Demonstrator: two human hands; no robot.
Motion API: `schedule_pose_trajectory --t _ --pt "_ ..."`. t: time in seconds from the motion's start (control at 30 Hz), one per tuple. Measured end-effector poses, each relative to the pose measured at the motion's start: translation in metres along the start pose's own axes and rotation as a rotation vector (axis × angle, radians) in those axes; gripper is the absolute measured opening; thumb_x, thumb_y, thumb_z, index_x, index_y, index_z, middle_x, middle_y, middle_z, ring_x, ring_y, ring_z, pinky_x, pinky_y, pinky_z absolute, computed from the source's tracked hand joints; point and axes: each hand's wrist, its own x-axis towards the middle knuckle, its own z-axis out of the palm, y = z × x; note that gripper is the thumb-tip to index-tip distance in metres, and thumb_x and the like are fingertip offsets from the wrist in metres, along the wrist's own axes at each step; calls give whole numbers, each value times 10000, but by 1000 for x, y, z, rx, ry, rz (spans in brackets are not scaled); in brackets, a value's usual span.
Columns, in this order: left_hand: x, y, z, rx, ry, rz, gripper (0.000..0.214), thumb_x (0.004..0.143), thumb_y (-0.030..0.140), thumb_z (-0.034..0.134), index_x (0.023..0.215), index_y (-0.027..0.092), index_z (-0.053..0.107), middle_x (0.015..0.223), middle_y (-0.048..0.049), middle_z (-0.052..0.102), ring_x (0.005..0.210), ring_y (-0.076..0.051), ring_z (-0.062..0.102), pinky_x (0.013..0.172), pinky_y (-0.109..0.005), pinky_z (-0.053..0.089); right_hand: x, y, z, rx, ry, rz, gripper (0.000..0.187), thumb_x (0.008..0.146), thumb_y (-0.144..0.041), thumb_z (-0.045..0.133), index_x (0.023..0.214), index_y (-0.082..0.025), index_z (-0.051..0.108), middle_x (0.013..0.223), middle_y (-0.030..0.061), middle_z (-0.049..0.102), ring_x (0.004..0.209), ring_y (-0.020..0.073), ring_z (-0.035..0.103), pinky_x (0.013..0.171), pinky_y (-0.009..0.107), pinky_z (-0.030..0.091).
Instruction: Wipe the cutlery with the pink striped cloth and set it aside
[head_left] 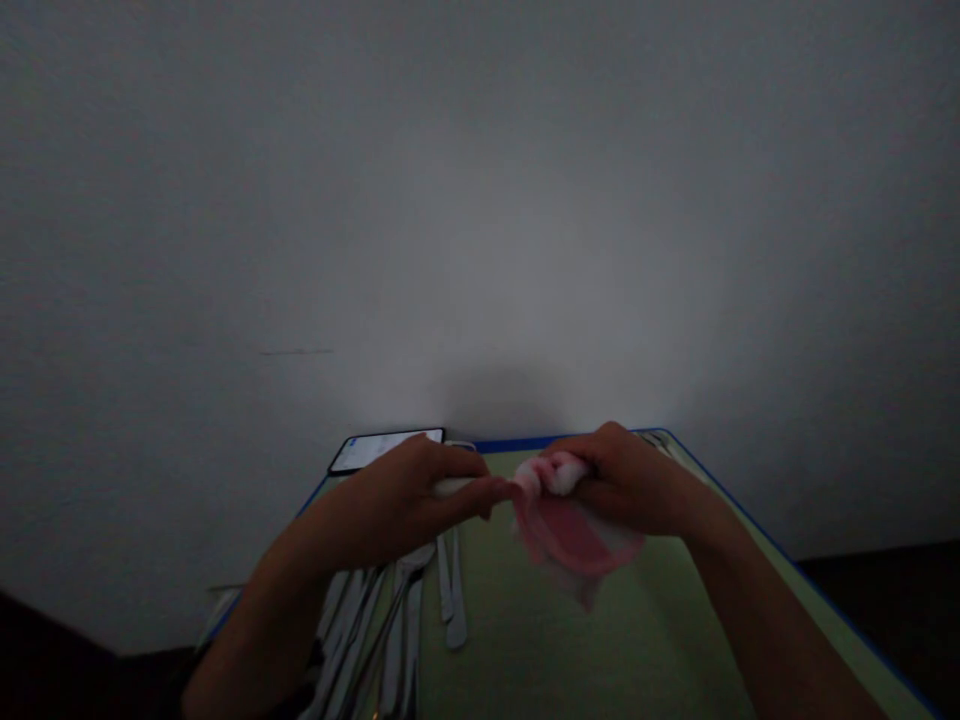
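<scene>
Above the middle of the table, my left hand (442, 485) is closed, its fingers and thumb pinching a pale, slim piece of cutlery (451, 487). Only a short stretch of that piece shows; its kind is hidden. My right hand (626, 480) grips a pink and white cloth (566, 530), bunched around the far end by the left fingertips, with a loose part hanging down. Below and beside my left forearm lie several metal spoons and other cutlery (397, 620), partly covered by the arm. Two flat handles (454, 600) lie at the right side of that group.
The table has a green top (555, 660) with a blue edge (517, 444) and stands against a grey wall (480, 250). A phone with a lit screen (379, 450) lies at the far left corner. More cutlery (660, 440) is at the far right corner, partly behind my right hand.
</scene>
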Motion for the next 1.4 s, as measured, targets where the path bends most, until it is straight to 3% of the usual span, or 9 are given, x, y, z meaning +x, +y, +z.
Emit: schedule_pose_trajectory --t 0.1,0.27,0.43,0.7,0.93,1.07,1.23,1.4 --pt "0 -1 2 -25 -23 54 386 876 437 370 705 158 574 554 44 437 494 -72 379 463 -187 259 0 -2 -2 14 74 -9 112 760 -146 510 753 -167 620 658 -46 612 578 69 499 543 167 336" --pt "0 -4 -3 -35 52 98 374 897 391 348 705 145 555 594 34 475 535 -76 411 514 -191 298 -2 -5 -5 143 169 20 147 806 -172 456 820 -169 602 709 -29 609 624 88 511 550 173 361" --pt "0 -8 -4 -21 73 46 387 871 430 398 648 145 536 528 57 375 491 -65 369 472 -180 264 -3 1 -3 269 45 -37 190 811 -201 480 961 -187 596 894 -2 633 806 127 553 699 210 408" --pt "7 -7 10 -7 -2 3 435 852 491 398 666 143 581 533 59 355 496 -64 345 458 -184 237 -1 7 8 33 -62 47 137 789 -203 491 775 -168 622 694 -28 624 628 98 513 573 195 355" --pt "9 -10 10 40 49 51 404 886 445 336 770 152 588 610 29 508 556 -87 454 537 -200 321 3 14 6 45 182 114 177 807 -274 491 817 -157 624 746 -9 641 643 108 528 568 198 361" --pt "7 -13 7 57 32 34 390 897 427 316 779 161 575 628 19 539 564 -97 481 553 -206 344 2 15 5 116 150 42 188 815 -187 453 911 -170 615 828 -3 648 726 117 554 628 199 387" --pt "1 -11 7 -1 -25 32 308 910 371 311 1083 226 520 791 1 601 690 -126 547 633 -223 392 0 11 7 116 76 -52 294 778 -93 449 1022 -185 583 965 16 642 827 124 566 733 223 395" --pt "3 -13 9 68 -7 -13 311 901 407 315 986 222 550 839 -13 603 735 -150 549 667 -250 391 1 17 4 13 148 44 180 772 -144 488 887 -171 624 819 1 658 710 120 560 636 215 381"
